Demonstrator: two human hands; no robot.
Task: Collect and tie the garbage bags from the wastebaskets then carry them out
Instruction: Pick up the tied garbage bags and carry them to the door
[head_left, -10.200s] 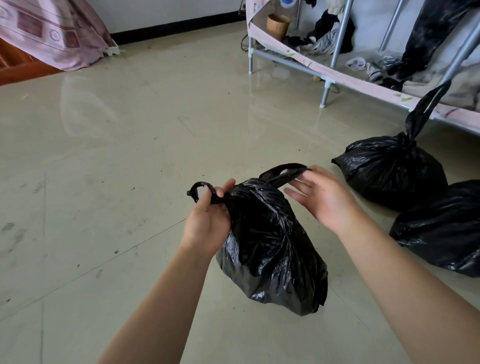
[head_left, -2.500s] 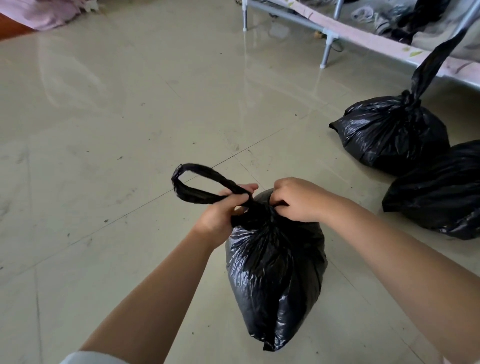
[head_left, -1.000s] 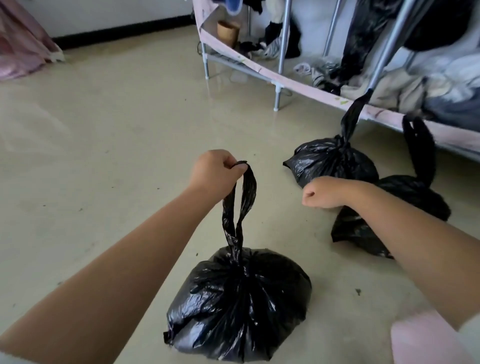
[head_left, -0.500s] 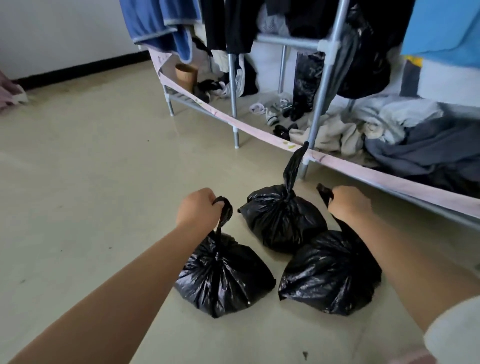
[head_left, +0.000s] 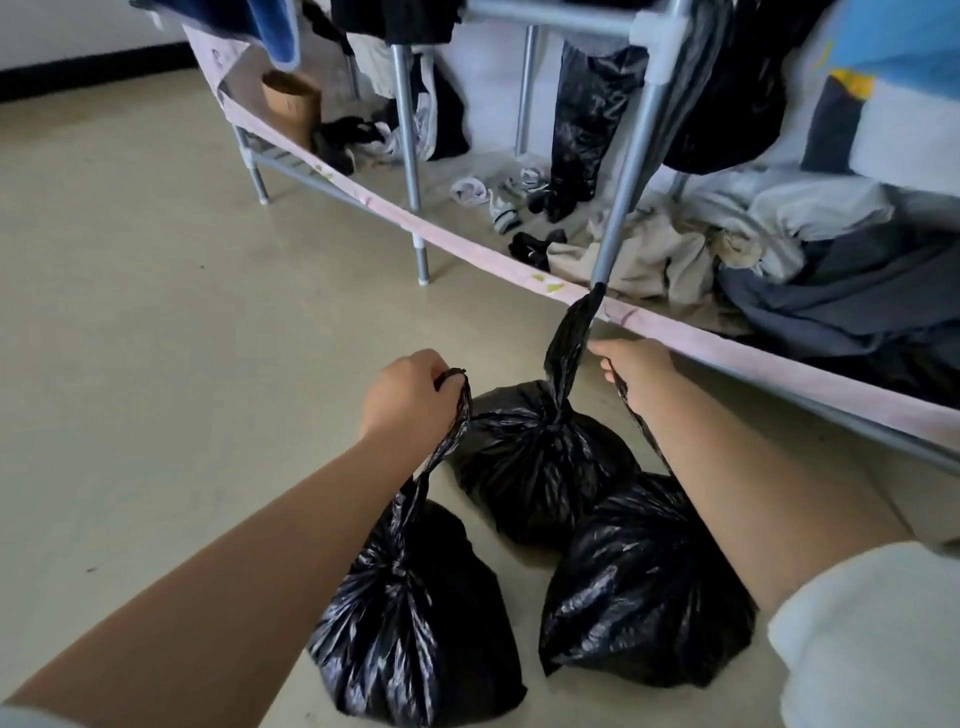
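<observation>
Head camera: three knotted black garbage bags sit close together on the tiled floor beside a clothes rack (head_left: 631, 156). The left hand (head_left: 410, 400) curls round the loop of the near left bag (head_left: 410, 629); the right hand (head_left: 636, 371) grips the tail of the near right bag (head_left: 644, 592). The far bag (head_left: 535, 457) stands untouched. Soft, slick film looks light; contents are hidden. The tied necks offer the surest hold.

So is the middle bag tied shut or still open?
Tied shut. The middle bag is pinched into a knot at its neck, with its handles sticking up. No hand holds it.
</observation>
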